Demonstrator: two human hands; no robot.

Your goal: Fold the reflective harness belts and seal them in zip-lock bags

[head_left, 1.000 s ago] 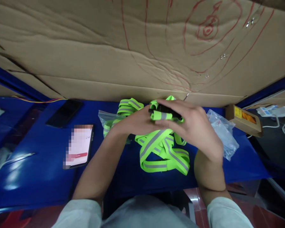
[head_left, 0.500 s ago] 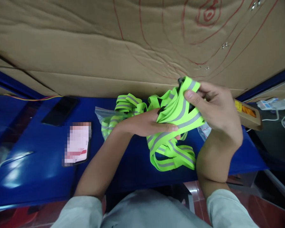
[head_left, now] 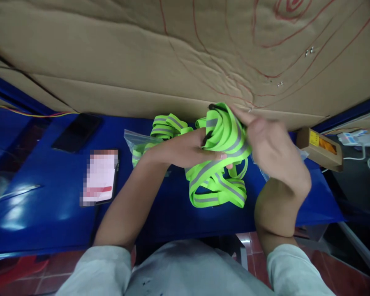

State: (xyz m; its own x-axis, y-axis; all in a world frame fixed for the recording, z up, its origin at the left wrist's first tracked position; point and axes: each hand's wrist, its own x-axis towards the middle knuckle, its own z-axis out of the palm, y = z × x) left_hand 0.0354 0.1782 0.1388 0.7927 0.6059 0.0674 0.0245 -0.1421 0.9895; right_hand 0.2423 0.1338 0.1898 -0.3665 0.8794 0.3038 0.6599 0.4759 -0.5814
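Observation:
A bundle of neon yellow-green reflective strap point(head_left: 226, 129) with grey stripes and black fittings is gathered in layers above the table. My left hand point(head_left: 200, 152) is closed around its lower part, thumb across the front. Against the bundle's right side is my right hand point(head_left: 269, 142), blurred, its index finger stretched along the folded edge; whether it pinches any strap cannot be made out. Loops of loose strap point(head_left: 217, 191) hang below onto the blue table point(head_left: 185, 218). Behind my left forearm, more coiled strap point(head_left: 168, 126) lies by a clear zip bag point(head_left: 138, 139).
A lit phone point(head_left: 101, 176) and a dark phone point(head_left: 77, 132) lie at the left. A cardboard box point(head_left: 319, 148) with a yellow label stands at the right, near white cables. Cardboard sheeting point(head_left: 111, 53) with red lines rises behind the table.
My right hand has shifted from pinching the strap's upper end to the bundle's right side. The upper strap is now folded over into a tighter bundle in my left hand.

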